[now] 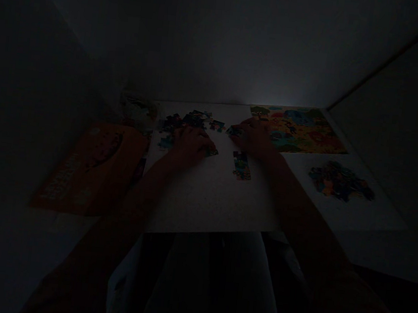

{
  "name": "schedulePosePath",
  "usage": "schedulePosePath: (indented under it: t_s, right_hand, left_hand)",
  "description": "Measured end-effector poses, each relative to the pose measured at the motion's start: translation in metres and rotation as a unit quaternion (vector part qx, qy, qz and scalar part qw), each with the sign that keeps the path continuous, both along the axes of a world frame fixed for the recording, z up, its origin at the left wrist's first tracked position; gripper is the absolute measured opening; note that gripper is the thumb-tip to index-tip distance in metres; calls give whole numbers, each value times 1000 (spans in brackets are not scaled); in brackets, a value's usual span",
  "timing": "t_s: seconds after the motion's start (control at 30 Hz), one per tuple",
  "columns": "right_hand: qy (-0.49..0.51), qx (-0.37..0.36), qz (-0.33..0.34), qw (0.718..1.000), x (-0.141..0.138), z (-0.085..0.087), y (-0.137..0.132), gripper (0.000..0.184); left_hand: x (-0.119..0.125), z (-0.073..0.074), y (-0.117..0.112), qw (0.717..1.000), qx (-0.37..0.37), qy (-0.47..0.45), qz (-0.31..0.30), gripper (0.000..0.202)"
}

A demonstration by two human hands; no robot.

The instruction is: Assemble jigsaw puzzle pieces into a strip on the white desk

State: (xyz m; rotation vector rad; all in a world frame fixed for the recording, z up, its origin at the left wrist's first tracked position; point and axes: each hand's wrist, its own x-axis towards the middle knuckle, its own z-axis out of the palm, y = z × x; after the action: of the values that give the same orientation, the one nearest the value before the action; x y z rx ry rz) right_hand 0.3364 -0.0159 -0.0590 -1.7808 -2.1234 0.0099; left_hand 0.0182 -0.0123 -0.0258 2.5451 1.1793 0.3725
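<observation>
The scene is very dark. My left hand (pixel 191 144) rests on a white board (pixel 208 196), fingers curled over a puzzle piece (pixel 211 152) at its right edge. My right hand (pixel 252 136) lies farther back, fingers bent onto a dark puzzle piece (pixel 234 130). Between and in front of the hands lies a short strip of joined pieces (pixel 242 165). A heap of loose pieces (pixel 186 121) sits behind my left hand.
A colourful picture sheet (pixel 301 129) lies at the back right. A second pile of pieces (pixel 339 181) sits on the white surface at the right. An orange box (pixel 88 168) lies at the left, a plastic bag (pixel 137 106) behind it. Walls close in all round.
</observation>
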Motion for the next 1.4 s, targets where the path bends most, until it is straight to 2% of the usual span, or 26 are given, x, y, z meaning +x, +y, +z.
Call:
schedulePosePath:
  t_s: [0.07,0.17,0.3,0.53,0.63,0.73,0.87,1.03,1.17,1.3,1.4]
  right_hand:
    - [4,2,-6,1000,2,1,-2,55]
    - [14,7,-11,1000,2,1,-3,57]
    - [18,8,-9,1000,-3,0,-3,65]
    - [15,7,45,999,-13,-2,-5,66]
    - [16,4,62,998,-15,-4,-4,65]
    - [12,-14,75,997,-19,-6,-2,69]
    - [3,-34,92,995,-25,-4,-3,71]
    - [19,-35,109,993,-24,8,-9,64]
    - [47,-33,148,987,-22,15,-14,53]
    - [41,-31,136,989,-30,11,-15,62]
    - [22,-50,155,986,-32,11,-14,60]
  left_hand:
    - [-2,-2,2,998,-27,-13,-50,43]
    - [-6,-4,4,992,-59,-42,-105,31]
    - [-11,-4,4,986,-78,-71,-131,30]
    - [-19,5,6,995,-68,-29,-70,59]
    - [-20,9,5,996,-62,-14,-63,45]
    - [-18,11,4,993,-82,-14,-89,33]
    - [-16,11,0,988,-102,-6,-112,34]
    - [-15,20,-8,991,-85,67,-80,34]
    - [-17,23,-12,989,-73,109,-61,47]
    - [-23,20,-9,990,-59,125,-17,72]
    - [-31,19,-4,989,-74,126,2,67]
